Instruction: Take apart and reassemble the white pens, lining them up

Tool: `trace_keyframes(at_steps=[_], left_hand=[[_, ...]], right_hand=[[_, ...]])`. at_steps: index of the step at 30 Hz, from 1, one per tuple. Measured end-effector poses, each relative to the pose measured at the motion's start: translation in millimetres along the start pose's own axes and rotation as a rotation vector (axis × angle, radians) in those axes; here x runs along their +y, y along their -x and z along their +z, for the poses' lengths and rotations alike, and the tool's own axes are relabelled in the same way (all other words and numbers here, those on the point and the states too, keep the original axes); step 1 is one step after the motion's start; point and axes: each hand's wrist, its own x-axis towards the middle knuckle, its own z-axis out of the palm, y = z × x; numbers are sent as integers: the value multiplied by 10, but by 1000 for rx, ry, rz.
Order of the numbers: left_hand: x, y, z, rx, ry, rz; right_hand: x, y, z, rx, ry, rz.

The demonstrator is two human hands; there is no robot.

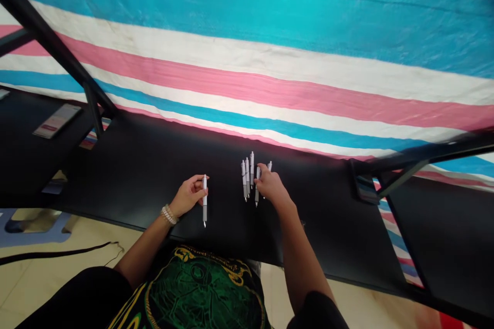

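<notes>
My left hand (188,196), with a beaded bracelet at the wrist, pinches a white and grey pen (205,205). That pen points tip-down toward the table's front edge. To the right, several similar pens (245,177) lie side by side on the black table (154,164), their tips toward me. My right hand (271,188) is at the right part of this group, its fingers closed on one pen (257,193). Another pen (269,166) is partly hidden behind the right hand.
A striped blue, white and pink sheet (270,87) hangs along the table's far edge. Black metal frame legs rise at the left (69,56) and right (409,164). A phone-like object (57,121) lies on the left table, and a dark phone-like object (366,189) lies at the right.
</notes>
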Motion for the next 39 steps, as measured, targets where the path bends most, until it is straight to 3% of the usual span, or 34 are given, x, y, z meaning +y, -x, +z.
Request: trace_keyframes(at_steps=[12, 19, 24, 28, 30, 35, 39], left_hand=[[-30, -3, -3, -8, 23, 8], [-25, 3, -7, -16, 14, 20], [28, 42, -2, -1, 52, 45], [73, 85, 41, 71, 121, 65], [99, 99, 86, 82, 174, 56], [179, 108, 217, 56, 243, 91], [184, 88, 247, 65, 262, 101]], right_hand=[[-27, -23, 22, 23, 50, 14], [-85, 169, 26, 68, 64, 42], [-138, 400, -93, 212, 34, 7], [-340, 698, -85, 331, -303, -12], [-529, 868, 30, 245, -570, -76], [-1005, 1149, 488, -108, -1014, -165], [-1116, 1172, 690, -119, -1261, -38]])
